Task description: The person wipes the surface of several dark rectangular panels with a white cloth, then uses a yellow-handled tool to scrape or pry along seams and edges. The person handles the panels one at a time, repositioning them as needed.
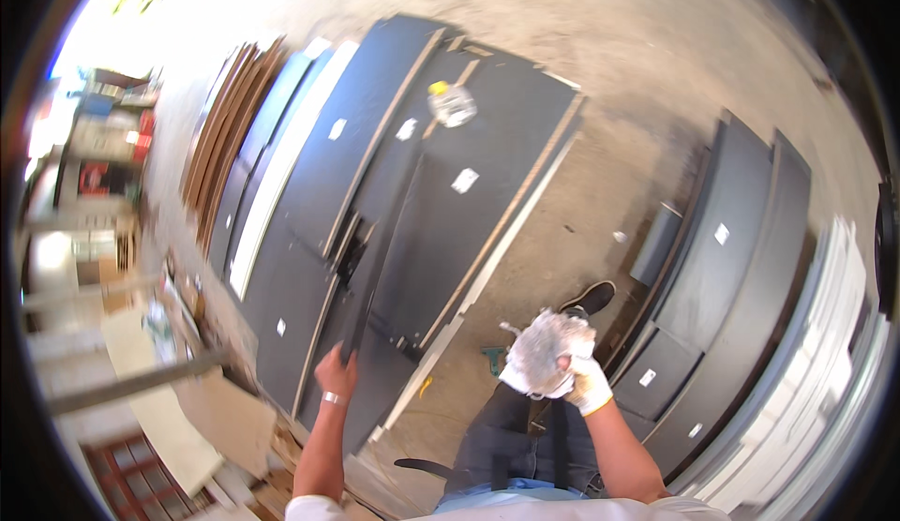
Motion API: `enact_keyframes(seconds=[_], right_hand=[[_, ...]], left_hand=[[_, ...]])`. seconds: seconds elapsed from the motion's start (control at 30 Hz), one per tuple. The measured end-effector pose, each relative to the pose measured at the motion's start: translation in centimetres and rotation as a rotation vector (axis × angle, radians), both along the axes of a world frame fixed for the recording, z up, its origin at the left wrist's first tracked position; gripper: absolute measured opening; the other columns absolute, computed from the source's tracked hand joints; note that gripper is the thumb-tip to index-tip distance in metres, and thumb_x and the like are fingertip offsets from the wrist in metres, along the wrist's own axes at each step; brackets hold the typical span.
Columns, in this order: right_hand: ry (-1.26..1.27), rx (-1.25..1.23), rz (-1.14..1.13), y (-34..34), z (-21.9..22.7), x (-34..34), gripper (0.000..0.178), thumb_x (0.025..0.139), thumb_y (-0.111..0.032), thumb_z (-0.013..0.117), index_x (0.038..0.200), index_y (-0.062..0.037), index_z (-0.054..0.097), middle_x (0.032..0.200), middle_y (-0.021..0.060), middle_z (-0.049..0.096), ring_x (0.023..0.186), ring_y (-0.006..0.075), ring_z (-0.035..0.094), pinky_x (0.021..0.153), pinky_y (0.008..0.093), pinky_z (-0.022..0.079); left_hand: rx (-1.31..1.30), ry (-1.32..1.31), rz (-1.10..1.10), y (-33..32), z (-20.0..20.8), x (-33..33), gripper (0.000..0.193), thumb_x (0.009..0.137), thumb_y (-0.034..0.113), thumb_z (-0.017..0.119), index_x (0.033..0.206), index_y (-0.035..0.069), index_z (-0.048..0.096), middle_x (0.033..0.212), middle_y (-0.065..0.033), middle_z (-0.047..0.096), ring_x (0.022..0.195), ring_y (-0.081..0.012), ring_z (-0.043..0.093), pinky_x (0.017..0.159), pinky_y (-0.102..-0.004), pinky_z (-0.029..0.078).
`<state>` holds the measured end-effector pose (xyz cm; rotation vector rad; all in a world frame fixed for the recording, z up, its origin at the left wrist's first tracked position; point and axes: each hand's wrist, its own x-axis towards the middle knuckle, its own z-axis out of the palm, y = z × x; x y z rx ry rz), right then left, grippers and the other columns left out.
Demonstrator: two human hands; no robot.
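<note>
My bare left hand (336, 373), a band on its wrist, is closed on the near end of a long narrow dark board (375, 249). That board lies slanting over large dark grey panels (487, 165). In front of my legs, my right hand (589, 388) wears a white glove and grips a crumpled grey-white rag (547, 348). The rag hides most of its fingers. A clear plastic bottle (454, 106) with a yellow cap is on the panels at the far end. White labels (465, 181) are stuck to the panel faces.
More dark panels (698, 268) are stacked on my right, beside white boards (797, 390). Brown boards (230, 137) stand beyond the panels at left. A green tool-like piece (493, 360) lies on the concrete floor near my shoe (591, 298). Shelving and clutter fill the far left.
</note>
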<state>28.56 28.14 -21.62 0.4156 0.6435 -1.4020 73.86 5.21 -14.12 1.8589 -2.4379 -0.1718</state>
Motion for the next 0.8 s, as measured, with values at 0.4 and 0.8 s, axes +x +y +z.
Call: enact_keyframes(seconds=[0.4,0.8], right_hand=[[-0.22,0.308,-0.751,15.8,-5.7,-3.4,0.069,0.079,-0.001,0.078,0.142,-0.0067,0.051,0.129,0.0156,0.064,0.122,0.0417,0.063,0.105,0.0625,0.053],[-0.202,0.538,-1.184,16.8,-5.3,-9.4,0.06,0.08,0.007,0.067,0.138,-0.0054,0.056,0.126,0.013,0.066,0.118,0.0397,0.065,0.105,0.0599,0.054]], left_hand=[[0.483,0.017,-0.509,2.9,11.5,-25.9,0.031,0.085,0.024,0.083,0.089,-0.002,0.067,0.069,-0.0231,0.064,0.063,-0.0443,0.065,0.057,-0.0477,0.05],[0.456,0.09,-1.223,4.9,-10.0,-85.1,0.033,0.088,0.031,0.078,0.095,0.0,0.072,0.082,-0.0267,0.071,0.081,-0.0492,0.069,0.072,-0.0535,0.055]])
